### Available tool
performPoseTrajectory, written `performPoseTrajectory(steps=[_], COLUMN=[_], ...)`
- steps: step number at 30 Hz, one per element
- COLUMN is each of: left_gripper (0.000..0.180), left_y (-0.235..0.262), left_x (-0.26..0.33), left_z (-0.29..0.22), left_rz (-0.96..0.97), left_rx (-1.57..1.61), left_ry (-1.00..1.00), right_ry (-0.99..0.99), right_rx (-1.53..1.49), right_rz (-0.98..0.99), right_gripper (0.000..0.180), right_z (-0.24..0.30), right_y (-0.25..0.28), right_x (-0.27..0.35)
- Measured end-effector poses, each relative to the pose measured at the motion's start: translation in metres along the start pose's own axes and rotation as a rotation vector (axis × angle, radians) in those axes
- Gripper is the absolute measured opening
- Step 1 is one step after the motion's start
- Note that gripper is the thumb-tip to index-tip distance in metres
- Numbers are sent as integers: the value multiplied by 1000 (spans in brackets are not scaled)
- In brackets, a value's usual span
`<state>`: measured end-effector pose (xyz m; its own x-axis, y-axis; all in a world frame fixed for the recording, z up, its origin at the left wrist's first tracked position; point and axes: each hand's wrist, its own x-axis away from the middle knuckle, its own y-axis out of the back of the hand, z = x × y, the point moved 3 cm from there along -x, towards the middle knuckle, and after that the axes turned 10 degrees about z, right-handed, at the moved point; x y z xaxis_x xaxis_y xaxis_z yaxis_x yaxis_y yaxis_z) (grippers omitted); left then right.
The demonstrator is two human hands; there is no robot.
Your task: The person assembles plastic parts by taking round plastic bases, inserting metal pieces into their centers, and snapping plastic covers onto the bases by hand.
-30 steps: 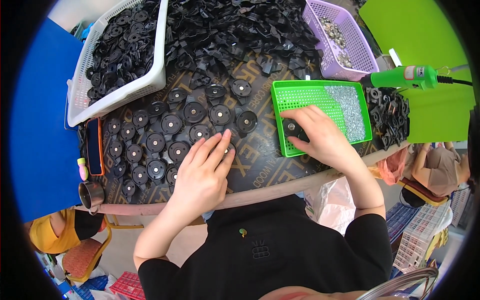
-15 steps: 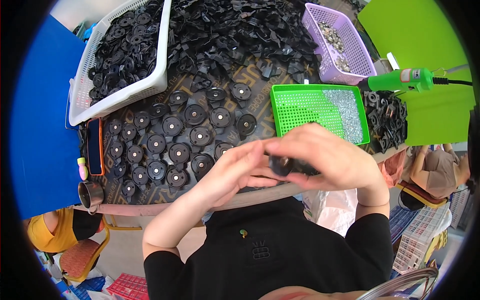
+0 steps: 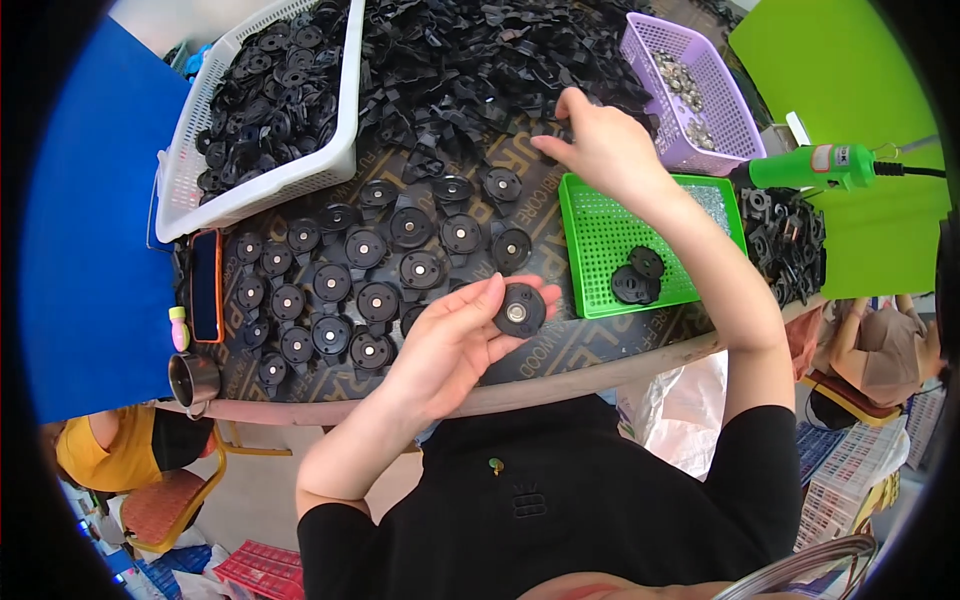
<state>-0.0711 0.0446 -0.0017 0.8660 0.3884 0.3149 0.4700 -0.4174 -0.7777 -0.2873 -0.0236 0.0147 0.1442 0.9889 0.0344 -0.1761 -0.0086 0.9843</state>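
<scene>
My left hand (image 3: 455, 340) holds a round black plastic disc (image 3: 520, 312) with a metal piece at its centre, face up between thumb and fingers. Farther off, my right hand (image 3: 605, 135) hovers at the near edge of a heap of black plastic clips (image 3: 470, 70); its thumb and forefinger are apart with nothing between them. Below my right forearm is a green perforated tray (image 3: 588, 300), where two black discs (image 3: 638, 276) lie at the near end. To the left of the tray, several similar discs with metal centres (image 3: 378, 300) stand in rough rows on the table.
A white basket (image 3: 262, 185) full of black discs stands at far left, a purple basket (image 3: 690, 150) of metal parts at far right. A green power screwdriver (image 3: 815, 167) lies above small dark parts (image 3: 785, 245). Left are a phone (image 3: 207, 285) and a metal cup (image 3: 193, 380).
My hands have separated. The right moved away to the heap, while the left keeps a disc, its metal centre now visible. The discs in the tray now show where my right hand was in front.
</scene>
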Motion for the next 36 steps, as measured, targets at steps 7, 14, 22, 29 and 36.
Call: performPoseTrajectory(steps=[7,14,22,29,36], left_gripper=[33,38,32,32,36], left_y=[0,0,-3,-6,-6], left_x=[13,8,-8,-9,-6], left_z=[5,4,11,12,13], left_rz=[-13,-27,11,-7,-1], left_rx=[2,225,450,474,433], left_ry=[-63,-88,-184,-208,-204], right_ry=[-4,306,636,612,640], right_rx=[-15,-371,-495,-456,-516], right_rz=[133,9,-67,-124,-154], right_gripper=[37,41,35,37,40], right_z=[-12,-5,51,50,49], right_y=[-18,24,21,11,10], right_x=[-19,31,117,123,123])
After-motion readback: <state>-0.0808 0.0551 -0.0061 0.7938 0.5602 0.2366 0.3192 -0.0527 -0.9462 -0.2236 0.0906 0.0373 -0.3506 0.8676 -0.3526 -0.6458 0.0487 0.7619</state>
